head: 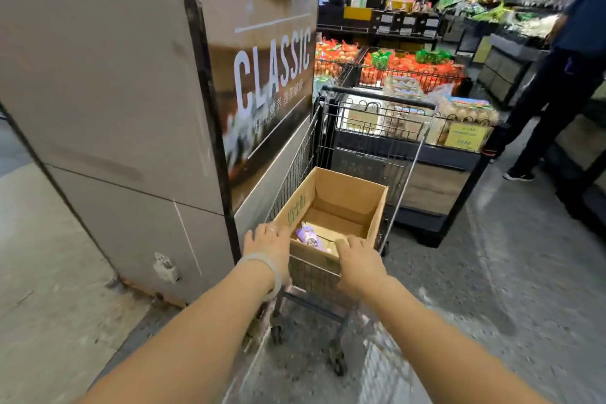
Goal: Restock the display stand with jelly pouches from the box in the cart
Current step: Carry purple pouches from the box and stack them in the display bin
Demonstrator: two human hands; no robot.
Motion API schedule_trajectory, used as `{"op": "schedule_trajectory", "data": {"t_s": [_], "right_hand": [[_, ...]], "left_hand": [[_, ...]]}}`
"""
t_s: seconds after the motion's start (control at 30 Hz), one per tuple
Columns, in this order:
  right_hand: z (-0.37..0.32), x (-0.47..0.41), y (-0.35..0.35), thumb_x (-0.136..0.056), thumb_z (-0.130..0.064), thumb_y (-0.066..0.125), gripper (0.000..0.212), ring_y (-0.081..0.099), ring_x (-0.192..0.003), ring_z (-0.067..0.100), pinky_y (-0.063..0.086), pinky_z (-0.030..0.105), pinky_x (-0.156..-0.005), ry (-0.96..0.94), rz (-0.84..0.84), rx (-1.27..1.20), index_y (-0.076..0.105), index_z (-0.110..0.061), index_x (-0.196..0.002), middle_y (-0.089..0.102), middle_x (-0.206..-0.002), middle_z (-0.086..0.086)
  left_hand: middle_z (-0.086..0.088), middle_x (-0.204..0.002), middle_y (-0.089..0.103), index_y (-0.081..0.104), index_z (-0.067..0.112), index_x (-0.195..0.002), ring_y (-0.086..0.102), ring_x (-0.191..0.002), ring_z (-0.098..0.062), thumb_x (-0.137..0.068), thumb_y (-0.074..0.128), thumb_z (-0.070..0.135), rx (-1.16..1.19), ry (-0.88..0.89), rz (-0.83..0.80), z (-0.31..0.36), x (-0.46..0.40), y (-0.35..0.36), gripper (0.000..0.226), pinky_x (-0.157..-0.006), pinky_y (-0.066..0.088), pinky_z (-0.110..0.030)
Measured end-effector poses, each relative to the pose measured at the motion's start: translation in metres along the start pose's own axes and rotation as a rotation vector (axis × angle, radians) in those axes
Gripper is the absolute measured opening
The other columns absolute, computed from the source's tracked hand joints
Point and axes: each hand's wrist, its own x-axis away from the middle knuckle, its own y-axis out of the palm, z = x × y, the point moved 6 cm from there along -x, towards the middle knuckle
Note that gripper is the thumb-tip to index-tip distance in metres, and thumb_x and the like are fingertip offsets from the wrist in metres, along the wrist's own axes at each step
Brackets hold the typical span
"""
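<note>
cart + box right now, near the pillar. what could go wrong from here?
1. The cart runs close beside the pillar; its left side may scrape or snag the corner.
2. The cardboard box sits on top of the basket, and both the left hand and right hand rest on its near edge; a push could slide or tip it.
3. A person stands ahead on the right by the egg display, so the path is narrow.
</note>
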Motion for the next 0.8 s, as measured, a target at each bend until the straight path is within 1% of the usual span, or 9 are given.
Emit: {"op": "schedule_trajectory", "data": {"t_s": [0.07, 0.13, 0.27, 0.37, 0.43, 0.53, 0.67, 0.7, 0.8], "right_hand": [[0.006, -0.040, -0.006, -0.081, -0.023, 0.065, 0.052, 0.043, -0.121, 0.031, 0.041, 0.037, -0.093, 0.020, 0.022, -0.039, 0.043, -0.013, -0.127, 0.045, -0.127, 0.010], [0.014, -0.073, -0.001, -0.082, -0.026, 0.065, 0.051, 0.045, -0.119, 0.030, 0.041, 0.036, -0.089, 0.039, 0.011, -0.053, 0.044, -0.012, -0.126, 0.047, -0.125, 0.010], [0.039, -0.131, 0.029, -0.081, -0.018, 0.059, 0.042, 0.044, -0.120, 0.030, 0.039, 0.036, -0.093, 0.105, -0.070, -0.083, 0.045, -0.010, -0.120, 0.046, -0.126, 0.011], [0.059, -0.182, 0.046, -0.081, -0.017, 0.059, 0.045, 0.043, -0.121, 0.031, 0.039, 0.036, -0.095, 0.133, -0.126, -0.099, 0.044, -0.010, -0.123, 0.046, -0.127, 0.011], [0.071, -0.218, 0.056, -0.081, -0.017, 0.063, 0.050, 0.044, -0.122, 0.030, 0.041, 0.036, -0.095, 0.157, -0.158, -0.108, 0.043, -0.012, -0.127, 0.047, -0.128, 0.010], [0.091, -0.272, 0.073, -0.079, -0.019, 0.065, 0.050, 0.045, -0.120, 0.030, 0.043, 0.035, -0.095, 0.177, -0.199, -0.150, 0.044, -0.013, -0.124, 0.048, -0.127, 0.010], [0.118, -0.321, 0.119, -0.080, -0.022, 0.064, 0.060, 0.040, -0.128, 0.031, 0.040, 0.035, -0.103, 0.252, -0.322, -0.235, 0.038, -0.011, -0.134, 0.042, -0.138, 0.012], [0.126, -0.329, 0.133, -0.082, -0.023, 0.063, 0.060, 0.041, -0.127, 0.031, 0.040, 0.034, -0.102, 0.291, -0.361, -0.280, 0.038, -0.011, -0.134, 0.042, -0.138, 0.013], [0.136, -0.339, 0.179, -0.084, -0.022, 0.059, 0.039, 0.053, -0.111, 0.029, 0.046, 0.031, -0.092, 0.382, -0.538, -0.456, 0.044, -0.013, -0.119, 0.052, -0.123, 0.013]], "left_hand": [[-0.005, -0.136, 0.039, 0.033, 0.018, -0.136, 0.036, -0.129, -0.027, -0.065, 0.079, 0.046, 0.009, 0.010, 0.009, -0.009, -0.044, -0.008, 0.088, -0.106, 0.033, -0.038], [-0.005, -0.135, 0.039, 0.034, 0.018, -0.135, 0.037, -0.128, -0.027, -0.066, 0.078, 0.046, -0.004, 0.026, -0.041, -0.010, -0.082, -0.002, 0.087, -0.104, 0.034, -0.038], [-0.005, -0.139, 0.038, 0.033, 0.020, -0.136, 0.035, -0.131, -0.027, -0.069, 0.075, 0.048, -0.029, 0.090, -0.127, -0.004, -0.145, 0.026, 0.083, -0.106, 0.035, -0.039], [-0.005, -0.141, 0.036, 0.032, 0.020, -0.137, 0.034, -0.132, -0.027, -0.072, 0.073, 0.048, -0.023, 0.103, -0.178, -0.003, -0.196, 0.044, 0.082, -0.107, 0.035, -0.040], [-0.005, -0.140, 0.036, 0.033, 0.020, -0.136, 0.036, -0.131, -0.027, -0.074, 0.072, 0.045, -0.002, 0.078, -0.194, -0.003, -0.231, 0.054, 0.077, -0.107, 0.034, -0.040], [-0.006, -0.140, 0.037, 0.036, 0.020, -0.134, 0.037, -0.130, -0.027, -0.078, 0.069, 0.040, 0.044, 0.022, -0.239, -0.003, -0.283, 0.072, 0.068, -0.107, 0.035, -0.039], [-0.008, -0.139, 0.037, 0.037, 0.017, -0.134, 0.038, -0.130, -0.028, -0.081, 0.067, 0.040, 0.106, -0.025, -0.405, 0.000, -0.345, 0.120, 0.066, -0.106, 0.038, -0.039], [-0.009, -0.139, 0.036, 0.036, 0.015, -0.135, 0.038, -0.130, -0.028, -0.081, 0.066, 0.040, 0.122, -0.040, -0.455, 0.003, -0.357, 0.136, 0.067, -0.106, 0.038, -0.038], [-0.010, -0.144, 0.031, 0.025, 0.014, -0.143, 0.034, -0.133, -0.029, -0.082, 0.066, 0.037, 0.153, -0.097, -0.630, 0.014, -0.379, 0.189, 0.077, -0.106, 0.036, -0.038]]}}
